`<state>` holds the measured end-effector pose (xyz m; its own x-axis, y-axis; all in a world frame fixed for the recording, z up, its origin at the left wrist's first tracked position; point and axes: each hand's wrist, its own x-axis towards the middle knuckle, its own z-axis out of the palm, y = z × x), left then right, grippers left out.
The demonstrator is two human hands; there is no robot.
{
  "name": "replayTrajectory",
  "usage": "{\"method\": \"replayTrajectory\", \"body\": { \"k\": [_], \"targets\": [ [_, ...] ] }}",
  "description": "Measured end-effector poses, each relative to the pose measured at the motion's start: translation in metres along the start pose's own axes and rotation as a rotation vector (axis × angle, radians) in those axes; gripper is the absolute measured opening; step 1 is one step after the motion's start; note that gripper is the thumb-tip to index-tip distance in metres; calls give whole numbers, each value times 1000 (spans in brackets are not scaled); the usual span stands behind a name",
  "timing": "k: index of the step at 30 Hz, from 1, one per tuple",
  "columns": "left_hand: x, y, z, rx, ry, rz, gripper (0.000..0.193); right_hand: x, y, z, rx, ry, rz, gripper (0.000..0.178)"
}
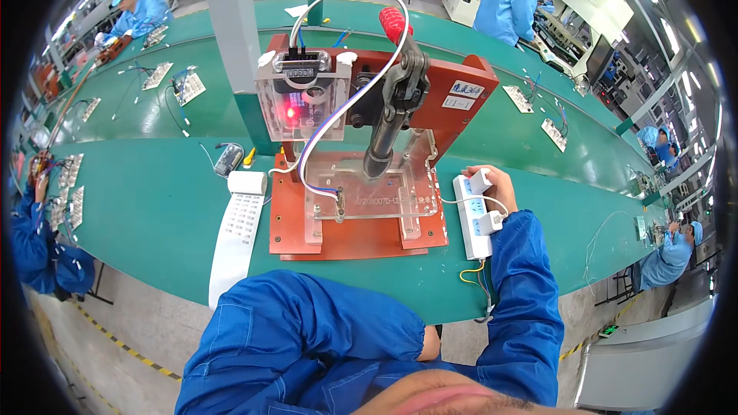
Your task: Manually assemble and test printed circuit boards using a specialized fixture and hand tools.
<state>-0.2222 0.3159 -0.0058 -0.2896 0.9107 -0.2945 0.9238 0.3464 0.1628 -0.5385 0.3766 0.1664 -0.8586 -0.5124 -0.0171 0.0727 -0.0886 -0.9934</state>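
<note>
My right hand (502,187) curls round the far end of a white power strip (474,232), close beside a white plug (480,181) at that end. A second white plug (490,221) sits nearer me in the strip. My left forearm (338,311) bends across in front of me; only a bit of my left hand or wrist (430,344) shows below the table edge, its fingers hidden. Before me stands a red press-like fixture (350,238) with a clear plate (369,192), a metal lever (396,100) with a red grip, and a clear-cased electronic module (300,100) with a red light lit.
Left of the fixture, a roll of white labels (240,219) trails over the front edge of the green table (154,207). A small cable-wrapped device (228,160) and a yellow piece (249,157) lie behind it. Circuit boards with wires (188,88) rest farther back. Co-workers sit around.
</note>
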Motion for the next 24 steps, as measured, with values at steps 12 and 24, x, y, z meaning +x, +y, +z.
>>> {"method": "replayTrajectory", "body": {
  "k": [12,24],
  "targets": [
    [14,7,13,78,-50,4,15,-8,-8,-4,-21,19,-12,47],
    [-12,-1,-21,77,-59,30,15,-7,-5,-3,5,17,-10,47]
  ]
}}
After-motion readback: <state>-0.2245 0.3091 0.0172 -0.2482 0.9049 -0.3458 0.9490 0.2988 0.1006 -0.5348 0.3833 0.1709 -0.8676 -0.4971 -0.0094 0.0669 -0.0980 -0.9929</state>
